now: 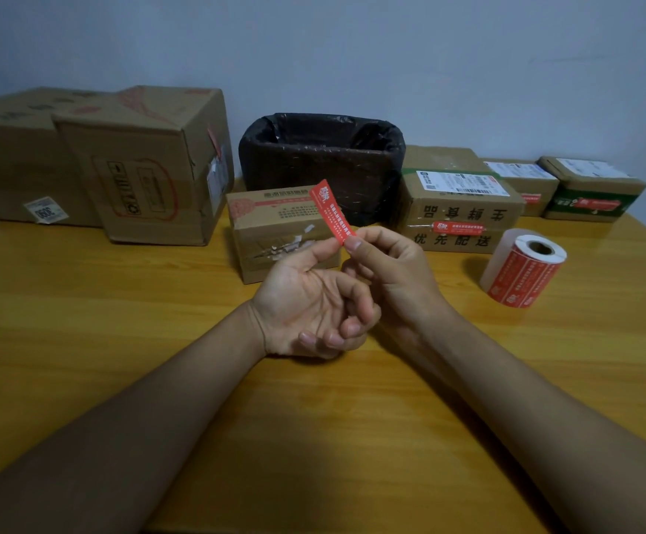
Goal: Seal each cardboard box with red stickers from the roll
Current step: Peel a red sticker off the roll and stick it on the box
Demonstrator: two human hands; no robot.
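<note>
A red sticker is pinched by its lower end between the thumb and forefinger of the right hand, and the same end is met by the thumb tip of the left hand, whose palm is turned up and whose other fingers are loosely curled and hold nothing. The strip is kept upright and clear of both palms, probably so that the adhesive face touches nothing before it is laid down; whether a backing is being peeled from it cannot be told. Just beyond the hands a small box has been set, long side toward the person, and no red strip is seen over its torn front seam, so it is judged to be the box meant for this sticker. To the right of the right hand the roll lies on its side on the table, near enough to be reached for the next strip. Farther right and back, three boxes are lined up, each already crossed by a red strip, and are taken as done. Behind the small box a bin lined with a black bag stands, perhaps for waste backing. Far to the left of the left hand two large boxes rest together; one of them bears a red strip on its side.
</note>
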